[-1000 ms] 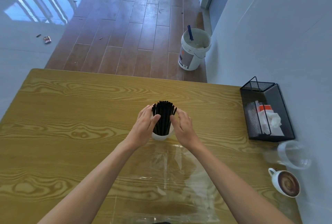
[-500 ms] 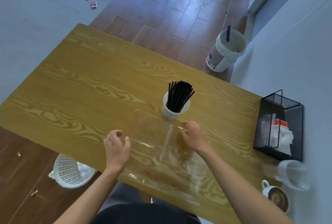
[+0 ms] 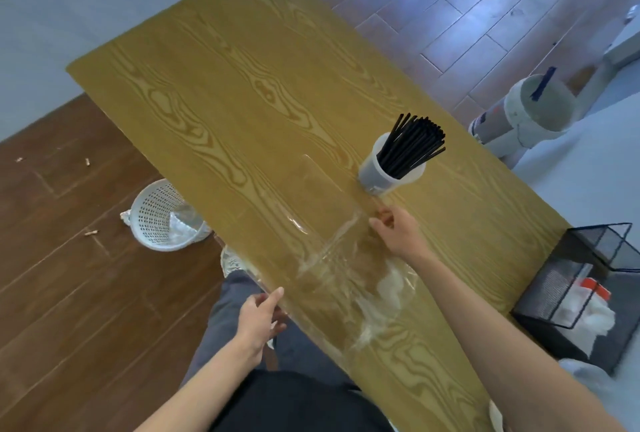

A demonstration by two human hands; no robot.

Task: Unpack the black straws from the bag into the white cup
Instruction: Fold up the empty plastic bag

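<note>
Black straws stand bundled in the white cup on the wooden table. The clear plastic bag lies flat and crumpled on the table just in front of the cup. My right hand rests on the bag's far end, close to the cup, with thumb and fingers pinching the plastic. My left hand is at the table's near edge by the bag's left side, fingers loosely extended and holding nothing.
A white perforated basket sits on the floor left of the table. A black mesh organizer with white items stands at the table's right end. A white bucket is on the floor beyond the cup.
Both hands came off the cup and straws. My left hand drew back to the near table edge, my right hand settled on the bag. The view swung to the left.
</note>
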